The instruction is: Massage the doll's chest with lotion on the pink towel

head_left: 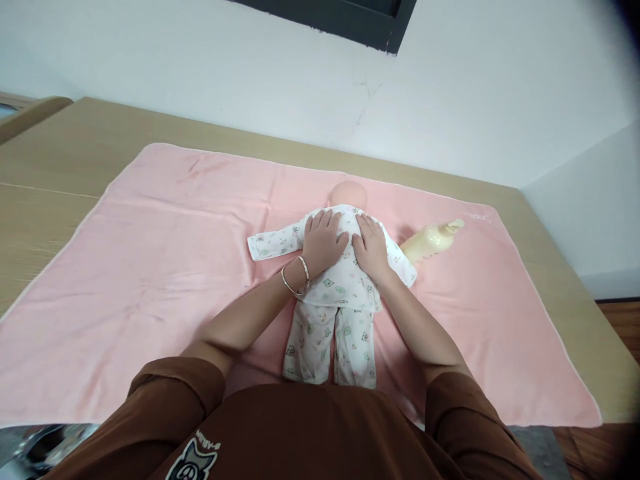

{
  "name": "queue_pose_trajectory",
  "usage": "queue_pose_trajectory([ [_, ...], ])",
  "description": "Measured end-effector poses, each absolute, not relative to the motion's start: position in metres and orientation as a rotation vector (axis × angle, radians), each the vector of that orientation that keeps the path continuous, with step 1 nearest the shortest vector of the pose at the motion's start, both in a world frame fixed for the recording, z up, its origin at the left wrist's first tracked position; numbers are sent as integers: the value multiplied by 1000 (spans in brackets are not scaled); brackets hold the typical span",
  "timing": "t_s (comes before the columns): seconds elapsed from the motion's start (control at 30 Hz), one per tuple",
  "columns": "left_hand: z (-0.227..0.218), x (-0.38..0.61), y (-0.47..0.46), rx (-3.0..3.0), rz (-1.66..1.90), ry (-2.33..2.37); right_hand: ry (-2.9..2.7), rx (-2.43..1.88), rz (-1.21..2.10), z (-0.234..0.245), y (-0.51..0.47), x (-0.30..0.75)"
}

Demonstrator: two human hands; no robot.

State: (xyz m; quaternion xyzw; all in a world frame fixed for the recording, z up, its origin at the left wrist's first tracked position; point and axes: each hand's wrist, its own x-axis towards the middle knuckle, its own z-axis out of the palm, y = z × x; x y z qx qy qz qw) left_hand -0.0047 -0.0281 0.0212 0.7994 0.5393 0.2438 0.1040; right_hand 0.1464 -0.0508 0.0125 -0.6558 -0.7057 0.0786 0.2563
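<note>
A baby doll (345, 283) in a white long-sleeved top and trousers with small printed figures lies at the middle of a pink blanket (165, 267). Its bald head points toward the wall, and no facial features show. My left hand (324, 241) rests flat on the left of the doll's upper body, fingers stretched out. On the right of the upper body lies my right hand (371, 248), also flat, with the thumbs a short way apart. Close to the doll's right-hand sleeve, a pale yellow pump bottle (431, 241) is lying on its side.
The blanket covers much of a wooden table (75, 153), hanging over its near edge. A white wall (200, 67) stands behind, with a dark frame (350, 23) at the top. Part of a wooden piece (40, 117) shows at the far left, and a shiny metal object (45, 450) at lower left.
</note>
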Motion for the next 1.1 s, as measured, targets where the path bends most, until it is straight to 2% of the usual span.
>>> queue_pose_trajectory([
  [0.27, 52, -15, -51, 2609, 433, 1399, -2160, -1820, 228, 48, -81, 129],
  [0.57, 38, -14, -30, 2454, 588, 1493, -2030, -1807, 355, 40, -61, 147],
  [0.9, 52, -16, -53, 2639, 392, 1452, -2116, -1800, 268, 50, -81, 133],
  [1.1, 48, -20, -36, 2587, 452, 1408, -2008, -1861, 368, 48, -73, 140],
])
